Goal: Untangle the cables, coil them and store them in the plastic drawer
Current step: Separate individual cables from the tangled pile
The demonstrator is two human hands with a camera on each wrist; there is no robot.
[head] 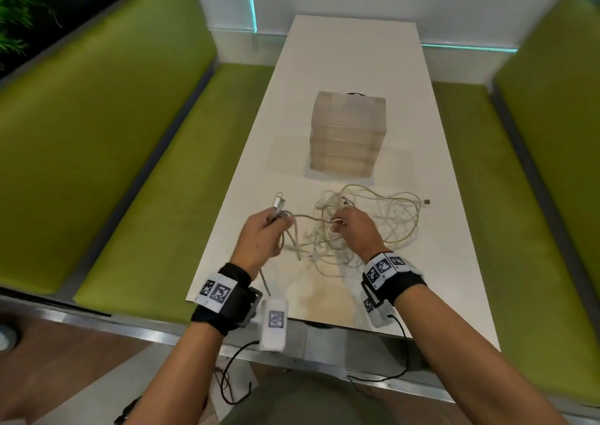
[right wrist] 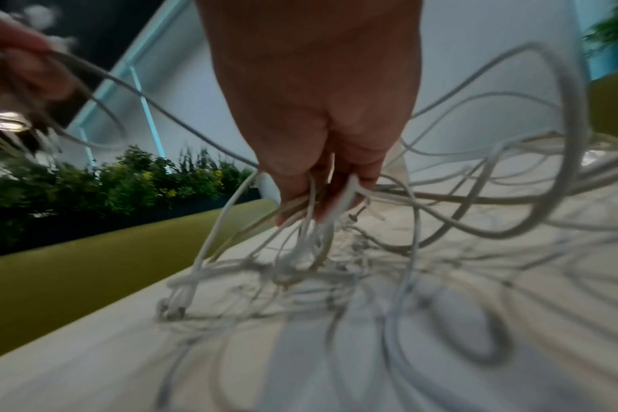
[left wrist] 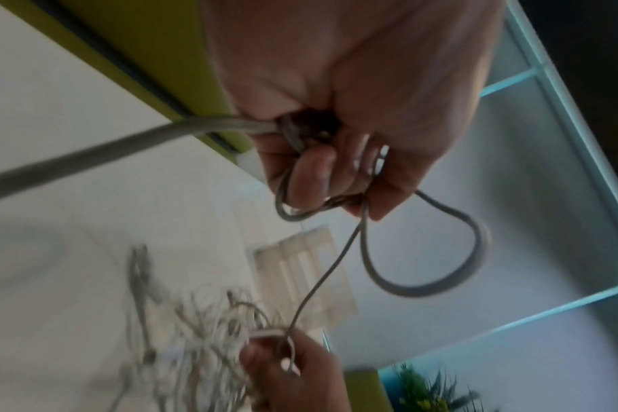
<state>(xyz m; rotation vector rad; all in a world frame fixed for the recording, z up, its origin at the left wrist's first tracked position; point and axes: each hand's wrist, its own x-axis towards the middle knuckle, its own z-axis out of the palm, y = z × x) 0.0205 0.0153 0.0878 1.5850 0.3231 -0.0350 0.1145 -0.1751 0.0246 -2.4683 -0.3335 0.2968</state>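
A tangle of white cables (head: 367,226) lies on the white table (head: 354,67) in front of me. My left hand (head: 263,233) grips a few loops of one cable (left wrist: 424,251), its silver plug (head: 278,201) sticking up past the fingers. A strand runs from there to my right hand (head: 352,226), which pinches several strands (right wrist: 311,223) lifted from the tangle. A translucent plastic drawer unit (head: 347,136) stands just beyond the cables, its drawers closed.
Green upholstered benches (head: 136,165) flank the table on both sides. A small dark connector (head: 427,201) lies at the tangle's right edge. Plants (right wrist: 106,184) grow behind the left bench. A white wall with glowing teal strips closes the far end.
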